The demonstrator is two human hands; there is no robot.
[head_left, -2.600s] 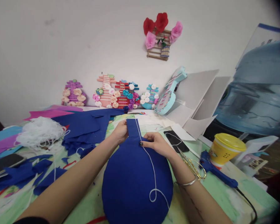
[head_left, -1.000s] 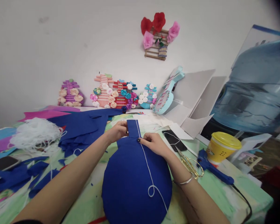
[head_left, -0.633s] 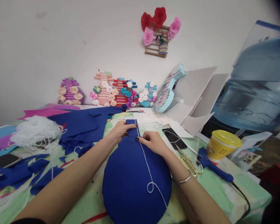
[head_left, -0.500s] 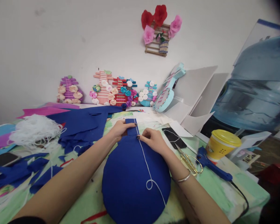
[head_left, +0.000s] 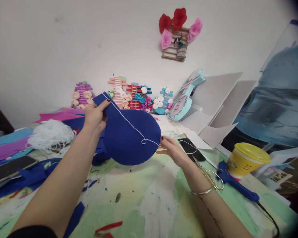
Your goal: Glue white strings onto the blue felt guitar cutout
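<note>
A flat blue lute-shaped piece (head_left: 131,148), with a round body and a short neck, is held up tilted above the table. My left hand (head_left: 96,115) grips its neck, thumb on the front face pressing a white string (head_left: 129,122). From there the string runs slackly down across the face, makes a small loop, and reaches the right rim. At that rim my right hand (head_left: 172,150) has its fingertips closed on the edge beside the string; the fingers behind are partly hidden.
Gold-handled scissors (head_left: 210,175), a blue glue gun (head_left: 235,183), a yellow-lidded tub (head_left: 249,160) and a black phone (head_left: 191,148) lie at right. White yarn (head_left: 52,135) and another phone (head_left: 12,168) are at left. Decorated lute-shaped crafts (head_left: 134,96) stand along the wall.
The blue piece has been lifted and turned, its neck now pointing up and left. My right hand has moved from the neck to the right rim; my left hand keeps the neck.
</note>
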